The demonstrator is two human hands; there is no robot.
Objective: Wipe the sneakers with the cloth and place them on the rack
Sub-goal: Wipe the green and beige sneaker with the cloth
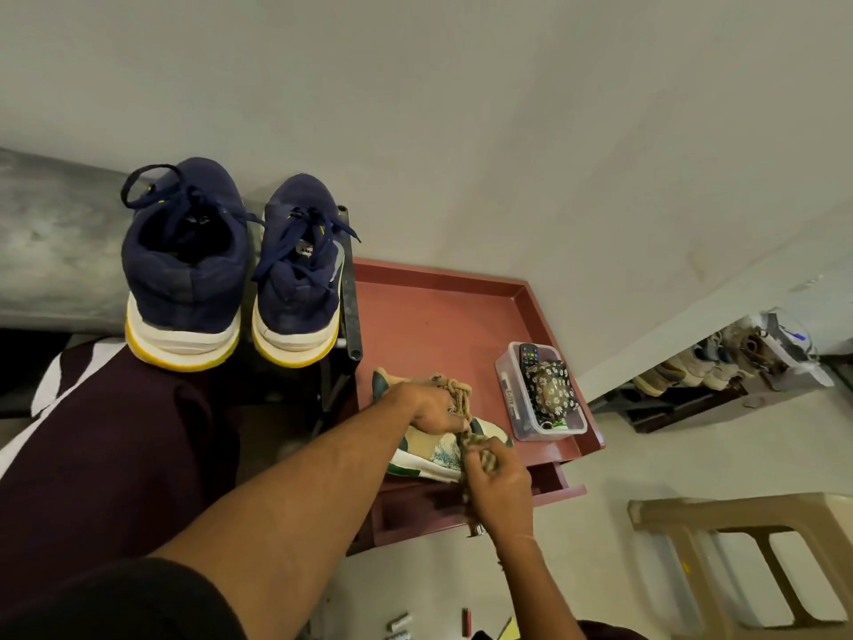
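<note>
Two navy sneakers with white and yellow soles, one on the left (184,265) and one on the right (297,274), stand side by side on a black rack (349,288), heels toward me. A beige, white and green sneaker (434,450) lies on the red table (443,316). My left hand (436,408) holds this sneaker at its laces. My right hand (496,487) grips a checked cloth (477,448) and presses it against the sneaker's side.
A clear plastic box (537,394) with a remote and a floral pouch sits on the red table's right side. A beige plastic stool (757,561) stands at the lower right. Another shoe rack (720,376) with several shoes is by the far wall.
</note>
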